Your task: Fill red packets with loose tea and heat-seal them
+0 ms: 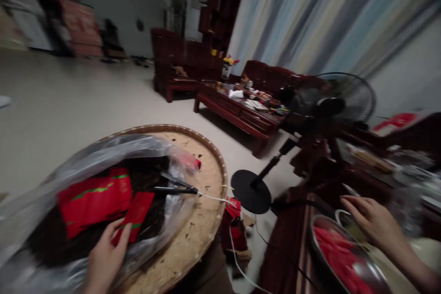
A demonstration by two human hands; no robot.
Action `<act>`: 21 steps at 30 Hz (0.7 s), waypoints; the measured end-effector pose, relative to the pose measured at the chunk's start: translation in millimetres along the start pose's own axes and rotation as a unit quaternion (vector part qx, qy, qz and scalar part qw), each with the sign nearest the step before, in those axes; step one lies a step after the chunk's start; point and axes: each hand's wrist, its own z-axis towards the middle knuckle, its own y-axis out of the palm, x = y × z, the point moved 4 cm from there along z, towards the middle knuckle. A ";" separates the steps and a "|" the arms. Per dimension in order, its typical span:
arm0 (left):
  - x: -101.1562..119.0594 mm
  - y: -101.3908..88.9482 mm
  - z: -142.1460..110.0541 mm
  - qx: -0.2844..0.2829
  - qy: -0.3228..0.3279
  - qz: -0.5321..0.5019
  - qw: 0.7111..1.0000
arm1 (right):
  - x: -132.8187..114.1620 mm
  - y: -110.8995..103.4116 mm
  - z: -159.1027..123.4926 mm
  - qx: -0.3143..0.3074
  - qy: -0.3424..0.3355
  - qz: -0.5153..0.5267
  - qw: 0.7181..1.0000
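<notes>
We work with two hands around one woven tray, taken here as our landmark. Our left hand (108, 252), its wrist cut off by the lower edge of the view, is over the tray's near side, fingers clamped on one red packet (139, 213). Beside it, inside the tray, one red pile (93, 197) lies on dark loose stuff (44, 243) in one clear bag (138, 144); its packets overlap, so we cannot count them. The bag hides much of the tray (206, 202) on the left. Toward the tray's right, one black two-armed tool (177, 189) lies partly over the stuff, a white cord (213, 198) running from it over the rim.

Well right of the tray, our right hand (372, 220) hangs above one steel bowl (374, 264) of red pieces (339, 255), too overlapped to count. One thin pale thing (349, 189) shows at its fingers; we cannot tell whether they grip it. One cup (351, 225) is partly hidden by that hand. Beyond the tray, to its right, stands one fan (251, 191), its head blurred.
</notes>
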 end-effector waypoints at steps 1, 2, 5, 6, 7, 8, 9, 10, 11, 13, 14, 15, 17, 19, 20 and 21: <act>2.4 -2.2 -1.3 0.001 -0.023 -0.041 0.999 | -34.4 3.4 10.3 -0.002 -0.045 0.056 0.997; 6.7 -3.1 -2.4 0.000 -0.040 -0.077 0.996 | -75.9 9.1 17.4 -0.032 -0.094 0.109 0.989; 21.7 -6.1 -6.6 0.010 -0.064 -0.149 0.987 | -218.4 28.6 17.7 -0.159 -0.233 0.225 0.933; 26.1 -7.8 -8.4 0.009 -0.061 -0.161 0.985 | -264.4 35.7 12.6 -0.203 -0.279 0.251 0.904; 29.4 -9.4 -10.5 0.001 -0.060 -0.167 0.984 | -306.7 42.9 6.4 -0.239 -0.325 0.278 0.872; 31.2 -11.7 -12.8 -0.006 -0.062 -0.168 0.984 | -343.5 49.7 1.4 -0.254 -0.355 0.308 0.845; 32.0 -14.3 -15.1 -0.011 -0.065 -0.167 0.984 | -375.2 57.0 -2.6 -0.257 -0.374 0.338 0.825; 31.8 -17.4 -17.4 -0.013 -0.070 -0.165 0.984 | -402.8 65.1 -5.9 -0.259 -0.388 0.366 0.805; 31.0 -20.8 -19.5 -0.010 -0.074 -0.162 0.984 | -426.4 73.8 -8.1 -0.258 -0.388 0.392 0.794; 28.2 -27.6 -22.8 -0.003 -0.081 -0.154 0.985 | -464.9 90.4 -11.9 -0.249 -0.375 0.444 0.774; 26.4 -30.8 -24.0 0.002 -0.082 -0.149 0.985 | -480.6 96.9 -14.4 -0.237 -0.372 0.472 0.763; 24.5 -33.6 -25.0 0.005 -0.083 -0.143 0.986 | -493.8 102.6 -17.4 -0.219 -0.368 0.494 0.757; 20.5 -37.7 -26.5 0.008 -0.086 -0.133 0.987 | -513.1 111.6 -25.6 -0.176 -0.366 0.522 0.750; 17.6 -39.6 -27.8 0.008 -0.090 -0.128 0.988 | -523.1 119.3 -35.2 -0.134 -0.359 0.533 0.754; 17.1 -39.4 -28.4 0.007 -0.093 -0.126 0.988 | -525.1 122.8 -39.7 -0.113 -0.354 0.534 0.759; 17.5 -38.6 -28.9 0.007 -0.097 -0.128 0.987 | -525.7 126.0 -43.7 -0.092 -0.349 0.533 0.765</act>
